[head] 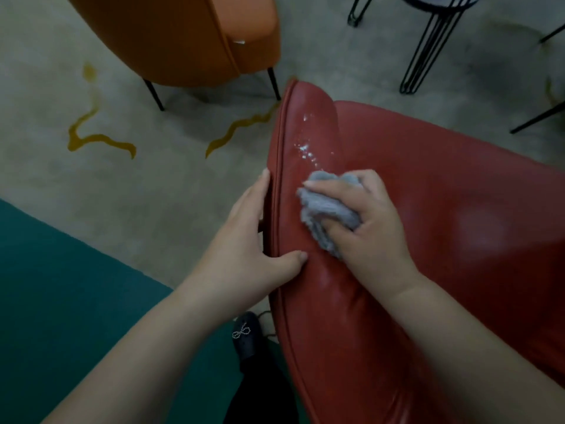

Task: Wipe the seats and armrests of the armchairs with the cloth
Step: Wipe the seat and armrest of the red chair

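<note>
A red leather armchair (428,185) fills the right half of the view, its padded armrest (308,117) running up the middle. My right hand (373,221) grips a bunched grey cloth (324,209) and presses it onto the armrest. Just beyond the cloth, small white wet specks (305,149) glisten on the leather. My left hand (247,237) holds the armrest's outer edge, fingers flat along the side and thumb on top near the seam.
An orange armchair (189,35) on thin black legs stands at the top left. A black wire-legged table (428,41) stands at the top right. The floor is beige carpet with yellow squiggles (91,139) and a teal area (61,301). My dark shoe (247,335) sits beside the red chair.
</note>
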Available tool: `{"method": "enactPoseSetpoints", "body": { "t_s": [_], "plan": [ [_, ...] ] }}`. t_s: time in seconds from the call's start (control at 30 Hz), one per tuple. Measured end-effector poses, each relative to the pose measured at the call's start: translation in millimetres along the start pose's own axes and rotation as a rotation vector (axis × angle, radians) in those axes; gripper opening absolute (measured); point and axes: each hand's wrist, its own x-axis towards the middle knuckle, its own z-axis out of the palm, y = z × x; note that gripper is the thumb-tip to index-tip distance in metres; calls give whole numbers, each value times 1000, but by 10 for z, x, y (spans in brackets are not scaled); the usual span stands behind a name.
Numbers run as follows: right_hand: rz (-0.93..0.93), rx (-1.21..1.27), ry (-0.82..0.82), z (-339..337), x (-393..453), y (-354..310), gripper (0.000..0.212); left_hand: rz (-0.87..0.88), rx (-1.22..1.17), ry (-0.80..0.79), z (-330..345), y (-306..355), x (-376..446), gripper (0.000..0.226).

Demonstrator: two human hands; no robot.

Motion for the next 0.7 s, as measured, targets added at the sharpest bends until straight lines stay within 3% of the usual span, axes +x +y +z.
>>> {"method": "enactPoseSetpoints", "body": {
  "t_s": [0.1,0.17,0.3,0.5,0.6,0.7],
  "plan": [
    [198,21,180,-142,1,28,33,-9,3,-70,-78,-21,67,117],
    [165,83,291,-88,77,-81,29,13,4,-88,-89,-26,103,118],
    [48,39,84,202,129,-237,34,52,10,-81,-87,-62,157,115],
    [385,27,285,-102,87,83,29,17,-57,-109,-163,-12,283,112],
    [210,87,327,82,293,-63,26,36,-64,-94,-159,-12,367,111],
    [59,74,162,308,533,-202,32,60,-63,-101,-164,-35,406,105]
  ]
}}
